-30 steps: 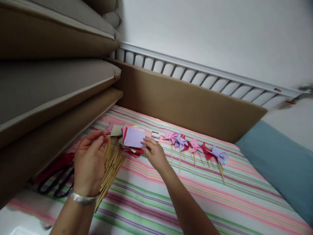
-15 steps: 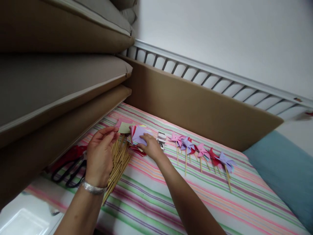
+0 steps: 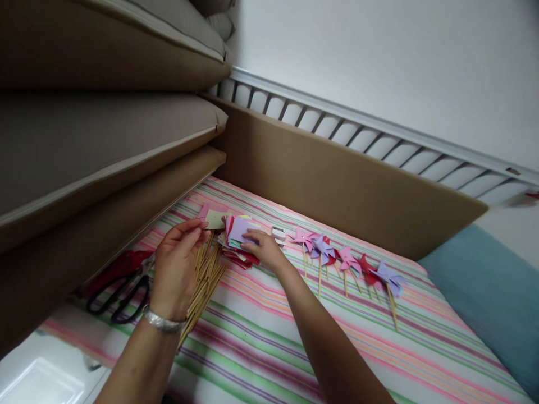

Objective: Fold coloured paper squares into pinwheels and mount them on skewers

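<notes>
My left hand (image 3: 179, 258), with a silver bracelet (image 3: 163, 322) at the wrist, has its thumb and forefinger pinched together; what lies between them is too small to make out. Just beyond its fingertips are a pale green paper square (image 3: 216, 219) and a pink paper (image 3: 204, 211). Under and beside this hand lies a bundle of thin wooden sticks (image 3: 207, 287). My right hand (image 3: 266, 249) reaches to the edge of a stack of coloured paper squares (image 3: 238, 229), a purple one on top. Its thumb and fingers touch the stack and stand apart.
Finished paper pinwheels on sticks (image 3: 323, 251) lie in a row on the striped cloth (image 3: 269, 314). Small white boxes (image 3: 278, 233) sit beside my right hand. Black-handled scissors (image 3: 126, 292) lie at the left, near stacked brown cushions (image 3: 126, 163). A brown panel (image 3: 337, 179) stands behind.
My right hand has shifted slightly right on the paper stack, and red paper now shows under it. My left hand has moved a little right, still pinched.
</notes>
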The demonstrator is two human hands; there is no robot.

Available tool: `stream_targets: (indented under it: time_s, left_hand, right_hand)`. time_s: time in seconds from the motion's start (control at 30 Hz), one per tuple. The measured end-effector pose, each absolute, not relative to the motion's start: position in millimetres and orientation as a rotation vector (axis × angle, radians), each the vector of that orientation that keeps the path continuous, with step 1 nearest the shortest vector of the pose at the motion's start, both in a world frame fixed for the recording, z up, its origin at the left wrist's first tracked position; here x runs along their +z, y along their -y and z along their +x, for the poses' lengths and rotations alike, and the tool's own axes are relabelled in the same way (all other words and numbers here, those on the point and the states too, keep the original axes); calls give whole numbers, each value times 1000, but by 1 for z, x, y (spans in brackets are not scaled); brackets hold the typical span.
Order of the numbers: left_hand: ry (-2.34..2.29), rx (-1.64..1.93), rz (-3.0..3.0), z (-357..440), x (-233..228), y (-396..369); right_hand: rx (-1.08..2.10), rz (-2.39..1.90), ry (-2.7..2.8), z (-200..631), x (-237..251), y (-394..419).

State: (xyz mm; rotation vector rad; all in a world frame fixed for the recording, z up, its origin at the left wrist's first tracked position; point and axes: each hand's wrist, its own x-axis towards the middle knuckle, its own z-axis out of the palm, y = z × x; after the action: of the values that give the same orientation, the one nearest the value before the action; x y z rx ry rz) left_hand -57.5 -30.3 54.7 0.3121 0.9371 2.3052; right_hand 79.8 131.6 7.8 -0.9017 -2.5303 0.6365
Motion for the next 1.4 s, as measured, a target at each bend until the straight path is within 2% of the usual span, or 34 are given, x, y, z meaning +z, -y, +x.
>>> stream_targets:
  time_s: [0.3,1.4]
  left_hand:
    - [-907,2250,286,-56,52,30]
    - [-916,2237,258,-56,52,29]
  right_hand:
    - [674,-950,2485,75,7,-130]
    - [285,-957,2624,55,12,-112]
